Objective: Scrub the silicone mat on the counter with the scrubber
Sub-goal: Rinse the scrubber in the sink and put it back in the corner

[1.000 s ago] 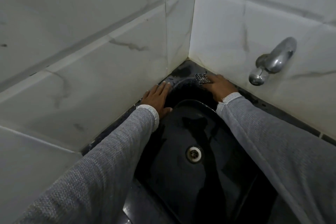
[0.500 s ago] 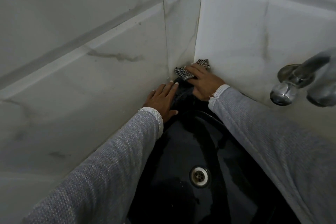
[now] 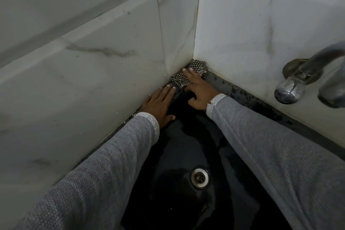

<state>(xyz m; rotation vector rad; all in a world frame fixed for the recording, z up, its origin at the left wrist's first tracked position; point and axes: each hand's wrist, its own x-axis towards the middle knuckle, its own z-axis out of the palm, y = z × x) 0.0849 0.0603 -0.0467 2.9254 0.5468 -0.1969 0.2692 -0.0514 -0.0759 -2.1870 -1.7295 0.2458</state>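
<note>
A black-and-white checkered scrubber (image 3: 180,80) lies on the dark counter ledge in the far corner where the two tiled walls meet. My right hand (image 3: 200,92) presses it down with straight fingers laid across it. My left hand (image 3: 158,103) rests flat on the ledge beside the left wall, fingers straight, just left of the scrubber. I cannot make out a silicone mat; the ledge and the black sink (image 3: 186,155) look uniformly dark.
A chrome tap (image 3: 306,78) juts from the right wall over the sink. The drain (image 3: 199,177) sits low in the wet basin. A speckled dark ledge (image 3: 261,106) runs along the right wall. White marble tiles close in on both sides.
My right hand has slid the scrubber from the ledge by the right wall into the far corner. The view has shifted closer. My left hand stays flat on the ledge.
</note>
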